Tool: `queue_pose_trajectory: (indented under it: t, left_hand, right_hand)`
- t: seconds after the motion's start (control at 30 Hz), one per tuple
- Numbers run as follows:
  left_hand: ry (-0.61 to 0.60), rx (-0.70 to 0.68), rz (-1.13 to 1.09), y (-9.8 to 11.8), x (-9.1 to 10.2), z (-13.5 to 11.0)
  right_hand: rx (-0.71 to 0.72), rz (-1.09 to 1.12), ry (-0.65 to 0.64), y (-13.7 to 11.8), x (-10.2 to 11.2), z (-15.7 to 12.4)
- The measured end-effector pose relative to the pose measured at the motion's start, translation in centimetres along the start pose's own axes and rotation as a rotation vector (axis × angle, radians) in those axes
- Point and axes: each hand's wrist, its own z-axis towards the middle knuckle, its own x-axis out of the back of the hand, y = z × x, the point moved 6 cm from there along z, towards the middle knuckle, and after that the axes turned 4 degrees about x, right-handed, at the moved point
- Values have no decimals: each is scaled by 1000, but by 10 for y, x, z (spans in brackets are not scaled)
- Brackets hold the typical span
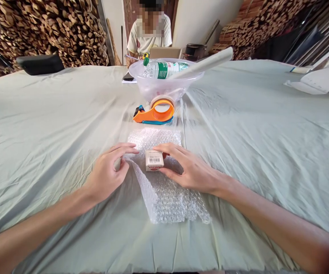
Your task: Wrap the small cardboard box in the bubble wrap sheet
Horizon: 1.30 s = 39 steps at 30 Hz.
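A small white box (154, 160) with a barcode stands on a strip of bubble wrap (164, 190) in the middle of the table. My right hand (185, 167) grips the box from its right side, thumb below and fingers behind it. My left hand (108, 173) pinches the left edge of the bubble wrap, lifting a fold of it beside the box.
An orange tape dispenser (155, 113) lies beyond the wrap. Behind it a clear plastic bowl (153, 85) holds a water bottle (164, 69) and a white paper roll (207, 62). A person sits at the far edge. Pale green cloth (53, 125) covers the table; papers (318, 82) lie far right.
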Motion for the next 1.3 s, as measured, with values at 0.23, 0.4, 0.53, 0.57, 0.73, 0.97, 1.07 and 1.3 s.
queue_pose_trajectory:
  t: [0.23, 0.4, 0.53, 0.57, 0.73, 0.97, 1.07, 1.3]
  left_hand:
    - [-20, 133, 9, -2, 2, -1]
    - [-68, 134, 92, -1, 2, 0]
    - [-44, 147, 131, -2, 2, -2]
    - [-29, 135, 154, -2, 2, -2]
    - [-34, 138, 205, -6, -1, -2]
    - [-97, 146, 33, -6, -6, -7]
    - [-51, 168, -120, -4, -5, -8]
    - [69, 348, -418, -3, 1, -10]
  right_hand:
    - [-442, -342, 151, 25, 33, -8]
    - [-561, -441, 19, 37, 28, -16]
    - [-575, -365, 10, 38, 20, -19]
    - [-575, -330, 23, 39, 19, -20]
    - [-576, -124, 132, 38, 21, -17]
    - [-695, 728, 311, 32, 17, -11]
    - [-646, 962, 390, 28, 12, -8]
    - [-412, 861, 331, 16, 1, -5]
